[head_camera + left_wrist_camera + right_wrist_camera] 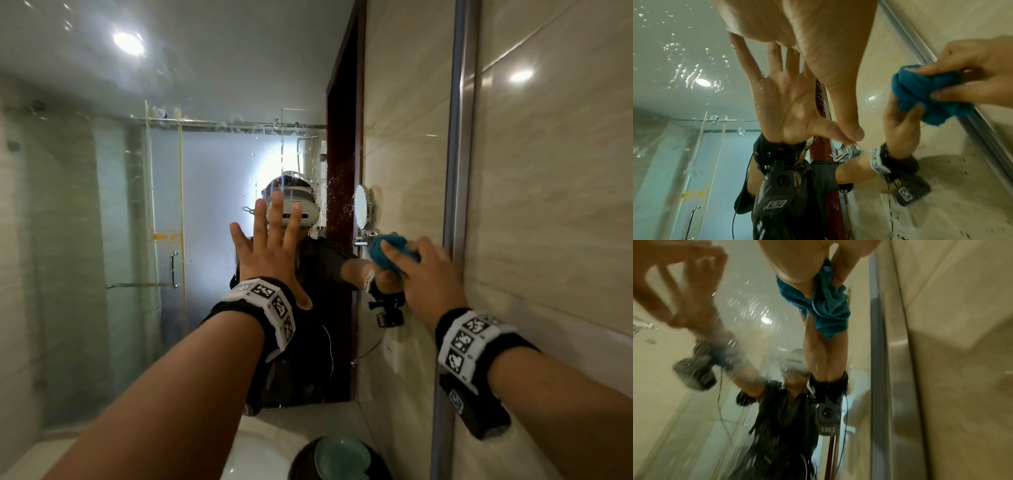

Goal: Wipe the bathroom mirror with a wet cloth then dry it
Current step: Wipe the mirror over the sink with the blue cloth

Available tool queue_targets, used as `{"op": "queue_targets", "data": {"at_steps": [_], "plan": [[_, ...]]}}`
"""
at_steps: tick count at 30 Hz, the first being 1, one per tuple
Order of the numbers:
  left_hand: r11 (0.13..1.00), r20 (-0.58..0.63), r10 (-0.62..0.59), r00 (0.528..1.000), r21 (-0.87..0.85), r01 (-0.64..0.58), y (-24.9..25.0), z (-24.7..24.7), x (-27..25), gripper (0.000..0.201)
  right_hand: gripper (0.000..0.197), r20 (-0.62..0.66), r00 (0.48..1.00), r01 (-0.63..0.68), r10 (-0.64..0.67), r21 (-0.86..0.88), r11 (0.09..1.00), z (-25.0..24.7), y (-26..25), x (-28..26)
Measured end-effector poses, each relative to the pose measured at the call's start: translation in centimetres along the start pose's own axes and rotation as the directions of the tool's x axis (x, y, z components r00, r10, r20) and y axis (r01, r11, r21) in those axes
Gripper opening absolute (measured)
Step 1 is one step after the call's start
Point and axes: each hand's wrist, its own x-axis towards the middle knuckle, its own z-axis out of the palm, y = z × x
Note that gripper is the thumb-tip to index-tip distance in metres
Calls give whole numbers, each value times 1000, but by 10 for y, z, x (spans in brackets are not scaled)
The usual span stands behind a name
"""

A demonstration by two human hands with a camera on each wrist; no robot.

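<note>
The big wall mirror [102,205] fills the left and middle of the head view, and water drops speckle its glass. My left hand [270,246] lies flat against the glass at mid-height with its fingers spread and holds nothing; its palm [797,32] and its reflection meet in the left wrist view. My right hand [421,270] grips a bunched teal cloth [394,251] and presses it to the glass close to the mirror's right edge. The cloth [920,87] shows between fingers and thumb, and hangs crumpled from the fingers [826,305] in the right wrist view.
A metal frame strip [459,171] bounds the mirror on the right, with beige tiled wall [548,205] beyond it. Below lie a white basin [253,452] and a dark round dish with a green top [342,455]. The mirror reflects a glass shower enclosure.
</note>
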Motion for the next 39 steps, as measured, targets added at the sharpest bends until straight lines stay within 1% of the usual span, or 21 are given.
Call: {"op": "queue_targets", "data": {"at_steps": [2,4,7,10,12,13,15,16,18,19,21,23,25,28,31,32,34,36,37,38,39], "plan": [[1000,-9,1,1000,-10,-1,1,5,-4,160,45,195,978,100,-70,-149,984,8,2,-23],[1000,-18,13,1000,-25,-13,3,13,-11,159,51,289,955,108,-60,-153,982,12,3,-41],[998,-29,39,999,-47,-41,3,23,-22,154,47,174,974,159,-144,-77,984,12,3,-41],[998,-2,61,998,-13,-61,2,32,-31,152,11,14,999,32,-33,62,998,4,-9,-12],[996,22,71,997,43,-72,1,40,-39,153,20,-95,995,-16,23,82,997,0,-18,7],[994,32,73,997,77,-75,1,44,-43,154,21,-155,985,-45,71,164,985,0,-22,9],[990,52,69,996,118,-75,-1,50,-50,157,19,-164,984,-42,74,192,981,4,-28,1],[990,56,66,996,122,-73,-1,53,-52,158,21,-69,998,-1,11,142,990,10,-29,-10],[989,53,62,997,127,-68,0,54,-52,159,40,124,986,114,-115,16,993,23,-24,-36],[989,52,60,997,131,-66,0,54,-52,159,43,154,972,189,-178,-59,980,28,-20,-49],[990,44,53,998,132,-58,2,54,-53,160,75,209,922,357,-325,-140,924,40,-14,-70],[991,45,52,998,121,-57,2,53,-54,161,93,227,902,410,-366,-194,891,47,-11,-82],[992,48,48,998,114,-53,3,54,-57,161,89,215,901,418,-377,-196,887,40,-16,-80],[993,48,39,998,108,-44,5,55,-59,160,67,224,924,345,-310,-137,929,21,-23,-59],[994,48,41,998,99,-46,5,58,-61,158,45,84,981,185,-177,-96,978,12,-24,-35],[994,48,42,998,97,-46,4,60,-62,158,42,48,984,177,-173,-96,980,14,-22,-32],[995,41,37,998,93,-40,5,63,-63,158,57,27,982,188,-186,-81,979,24,-17,-36],[995,30,32,999,94,-35,5,66,-64,158,74,116,965,243,-233,-81,967,39,-15,-58],[995,26,32,999,92,-34,5,68,-64,158,74,200,935,319,-294,-107,942,48,-13,-74],[995,21,34,999,89,-35,4,69,-64,158,63,280,891,402,-356,-124,907,53,-11,-89],[996,17,35,999,86,-36,5,70,-64,158,44,376,854,418,-360,-85,904,57,-12,-100]]}}
